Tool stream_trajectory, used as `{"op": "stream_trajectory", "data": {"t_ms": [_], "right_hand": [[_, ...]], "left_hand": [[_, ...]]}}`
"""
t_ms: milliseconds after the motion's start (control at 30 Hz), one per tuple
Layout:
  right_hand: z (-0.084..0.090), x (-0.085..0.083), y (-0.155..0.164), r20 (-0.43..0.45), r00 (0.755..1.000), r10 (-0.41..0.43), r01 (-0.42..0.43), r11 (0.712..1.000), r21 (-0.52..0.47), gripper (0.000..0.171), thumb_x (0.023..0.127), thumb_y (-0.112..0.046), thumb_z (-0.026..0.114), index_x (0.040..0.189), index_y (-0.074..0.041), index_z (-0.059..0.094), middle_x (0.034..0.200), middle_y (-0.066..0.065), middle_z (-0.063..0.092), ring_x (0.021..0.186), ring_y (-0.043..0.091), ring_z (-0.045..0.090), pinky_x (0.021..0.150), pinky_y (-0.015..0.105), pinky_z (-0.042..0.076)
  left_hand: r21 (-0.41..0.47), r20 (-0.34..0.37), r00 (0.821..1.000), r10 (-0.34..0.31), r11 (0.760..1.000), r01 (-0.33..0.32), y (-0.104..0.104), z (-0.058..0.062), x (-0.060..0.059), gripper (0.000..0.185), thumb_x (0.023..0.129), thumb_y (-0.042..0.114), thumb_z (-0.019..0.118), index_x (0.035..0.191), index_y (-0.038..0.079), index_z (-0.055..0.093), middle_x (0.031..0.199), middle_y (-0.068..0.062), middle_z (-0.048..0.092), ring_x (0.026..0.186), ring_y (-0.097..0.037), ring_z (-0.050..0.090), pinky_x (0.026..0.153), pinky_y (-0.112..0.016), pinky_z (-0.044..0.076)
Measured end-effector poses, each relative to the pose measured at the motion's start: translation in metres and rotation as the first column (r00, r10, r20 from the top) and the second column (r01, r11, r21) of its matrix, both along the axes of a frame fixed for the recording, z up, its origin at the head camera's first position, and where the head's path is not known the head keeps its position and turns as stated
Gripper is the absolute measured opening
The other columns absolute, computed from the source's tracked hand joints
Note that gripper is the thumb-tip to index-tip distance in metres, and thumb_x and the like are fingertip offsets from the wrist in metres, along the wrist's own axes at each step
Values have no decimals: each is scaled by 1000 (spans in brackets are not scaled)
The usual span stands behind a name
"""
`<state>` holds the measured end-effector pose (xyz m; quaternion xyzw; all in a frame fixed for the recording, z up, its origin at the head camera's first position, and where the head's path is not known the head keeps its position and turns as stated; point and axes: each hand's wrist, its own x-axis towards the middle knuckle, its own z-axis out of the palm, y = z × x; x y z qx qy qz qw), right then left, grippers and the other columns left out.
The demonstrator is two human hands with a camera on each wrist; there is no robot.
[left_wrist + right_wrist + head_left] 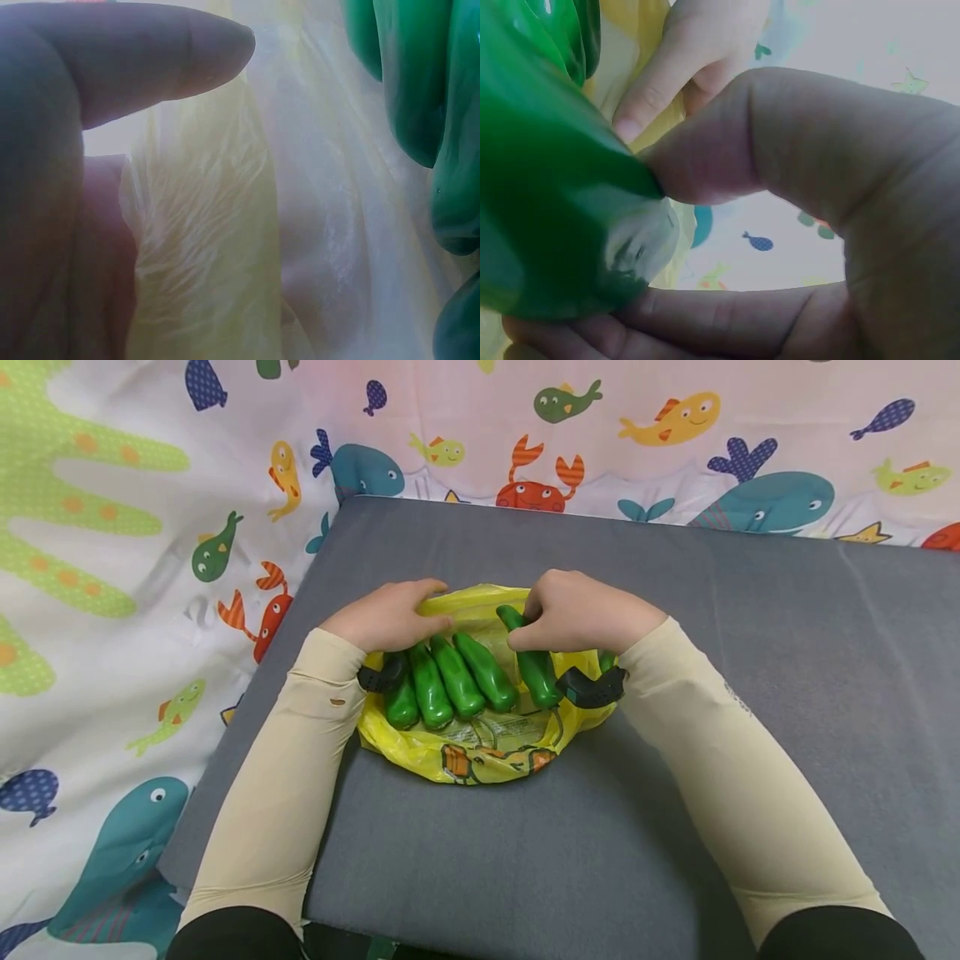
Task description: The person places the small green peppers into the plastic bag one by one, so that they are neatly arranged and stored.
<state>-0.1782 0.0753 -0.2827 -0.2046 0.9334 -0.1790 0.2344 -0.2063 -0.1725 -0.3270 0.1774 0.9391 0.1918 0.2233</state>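
Near the far-middle of a grey padded table top [750, 693], spread flat: a thin, crinkled yellow plastic bag [480, 752] with orange print along its near edge, bearing a row of glossy green peppers, smooth and tapered like plastic toys [457, 677]. Left hand [390, 614] resting on the bag's far left edge, thumb and fingers pinching a fold of the yellow film, seen up close from the left wrist as pale, translucent, wrinkled sheet [202, 247] caught under the thumb [135, 52]. Right hand [581, 610] closed around the rightmost green pepper [534, 664], thumb and curled fingers clasping its upper end, confirmed from the right wrist, where shiny green skin [547, 187] fills the view against the thumb. Remaining peppers lying side by side, touching, between the two wrists. Behind and to the left, a white cloth printed with cartoon fish, whales and crabs [150, 527]. Judged from the sheen: peppers probably light, rigid and slippery, best clasped around the thicker body rather than at the narrow tip. Bag likely limp, weightless and prone to sliding or bunching; best taken at a gathered edge, with a firm pinch, not on the flat middle.
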Motion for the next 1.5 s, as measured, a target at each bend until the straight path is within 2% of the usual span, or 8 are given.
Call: {"op": "stream_trajectory", "data": {"t_ms": [100, 267, 533, 967, 1500], "right_hand": [[-2, -7, -7, 20, 1000, 2, -2, 1000, 8, 33, 86, -35, 61, 66, -10, 67, 54, -3, 39, 49, 12, 36, 52, 28, 32], [-6, -16, -15, 34, 999, -4, 3, 1000, 20, 32, 86, -38, 62, 74, -10, 71, 58, -1, 50, 54, 14, 45, 54, 29, 38], [-13, -21, -23, 55, 998, -21, 19, 999, 40, 30, 86, -36, 66, 75, -8, 69, 58, -1, 50, 52, 14, 47, 52, 28, 39], [-31, -23, -30, 88, 995, -42, 37, 997, 60, 27, 82, -31, 71, 71, -9, 61, 57, -1, 48, 50, 15, 44, 50, 28, 38], [-44, -23, -31, 51, 998, -24, 22, 999, 50, 24, 84, -30, 70, 72, -10, 66, 59, -2, 46, 50, 14, 41, 48, 28, 35]], "left_hand": [[2, 3, 1000, 3, 1000, -3, -1, 0, 1, 63, 98, 45, 52, 152, 16, 35, 149, -8, 44, 130, -26, 44, 107, -48, 36], [6, 11, 1000, 14, 1000, -14, -2, -1, 1, 63, 99, 44, 52, 152, 16, 35, 146, -8, 46, 122, -24, 48, 104, -47, 39], [10, -2, 1000, 12, 1000, -12, -2, -1, 0, 62, 98, 44, 53, 151, 15, 36, 143, -8, 49, 115, -23, 51, 100, -46, 41], [0, 5, 1000, 23, 1000, -23, -2, -3, -1, 63, 98, 44, 52, 152, 16, 35, 144, -8, 48, 115, -23, 50, 100, -46, 41], [-7, 12, 1000, 25, 1000, -24, -1, -6, -2, 62, 98, 44, 54, 151, 16, 36, 139, -7, 51, 110, -24, 51, 97, -45, 42]]}}
